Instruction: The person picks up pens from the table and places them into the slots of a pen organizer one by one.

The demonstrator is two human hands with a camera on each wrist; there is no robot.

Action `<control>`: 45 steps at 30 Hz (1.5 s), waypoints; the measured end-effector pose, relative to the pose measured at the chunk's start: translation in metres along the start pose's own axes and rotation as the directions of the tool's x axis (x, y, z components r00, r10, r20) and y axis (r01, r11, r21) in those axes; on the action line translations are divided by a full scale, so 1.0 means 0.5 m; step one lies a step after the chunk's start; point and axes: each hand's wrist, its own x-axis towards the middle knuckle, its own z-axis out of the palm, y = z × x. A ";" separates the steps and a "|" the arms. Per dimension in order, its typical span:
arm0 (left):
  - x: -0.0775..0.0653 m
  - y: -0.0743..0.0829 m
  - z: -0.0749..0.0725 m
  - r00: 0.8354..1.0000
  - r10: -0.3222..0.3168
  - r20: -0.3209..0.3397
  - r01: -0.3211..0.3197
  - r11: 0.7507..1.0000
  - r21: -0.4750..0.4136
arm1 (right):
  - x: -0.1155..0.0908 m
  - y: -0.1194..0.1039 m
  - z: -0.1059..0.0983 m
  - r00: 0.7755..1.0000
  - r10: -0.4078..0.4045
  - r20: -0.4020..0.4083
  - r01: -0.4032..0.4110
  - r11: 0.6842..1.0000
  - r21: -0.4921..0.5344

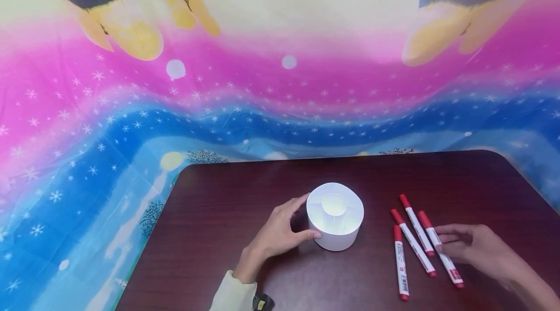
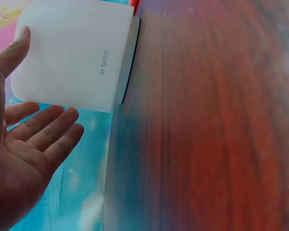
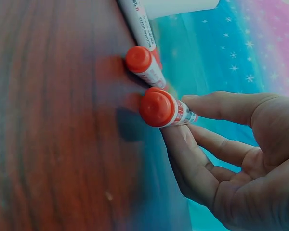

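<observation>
A round white pen holder (image 1: pixel 336 242) stands on the table with its top up, a ring-shaped section in its middle and dividers around it. My left hand (image 1: pixel 280 228) is at its left side, thumb at the front wall and fingers behind; in the left wrist view the fingers (image 2: pixel 62 139) are fairly straight, tips along the wall. To the right, my right hand (image 1: pixel 477 248) pinches a red-capped white marker (image 1: pixel 445 255) between thumb and fingers. In the right wrist view the marker's red end (image 3: pixel 156 108) faces the camera.
Three more red-capped markers lie left of the right hand: an upper one (image 1: pixel 419 231), a middle one (image 1: pixel 415 248) and a lower one (image 1: pixel 400 265). The dark wooden table (image 1: pixel 210 243) has rounded far corners. A patterned pink and blue cloth (image 1: pixel 262 87) hangs behind it.
</observation>
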 end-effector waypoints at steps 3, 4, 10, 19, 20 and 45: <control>-0.005 0.001 -0.002 1.000 -0.012 -0.006 0.012 1.000 0.014 | 0.001 -0.007 -0.005 1.000 -0.002 0.006 0.003 1.000 -0.009; -0.007 0.001 -0.002 1.000 -0.018 -0.007 0.019 1.000 0.013 | 0.000 -0.009 -0.007 1.000 -0.004 0.008 0.004 1.000 -0.009; -0.012 0.001 -0.007 0.999 -0.034 -0.017 0.034 0.999 -0.041 | 0.000 -0.033 -0.014 1.000 -0.030 -0.005 0.030 0.999 -0.016; -0.006 0.010 -0.008 1.000 -0.019 -0.019 0.019 0.999 -0.029 | -0.001 -0.069 -0.019 0.997 -0.069 -0.014 0.070 0.998 0.007; -0.006 0.012 -0.008 1.000 -0.018 -0.019 0.018 1.000 -0.020 | -0.001 -0.071 -0.020 0.997 -0.078 -0.013 0.078 0.997 0.009; 0.007 0.022 0.004 0.999 -0.021 -0.034 0.021 1.000 -0.023 | 0.007 -0.178 -0.008 0.968 -0.239 -0.076 0.241 0.970 0.022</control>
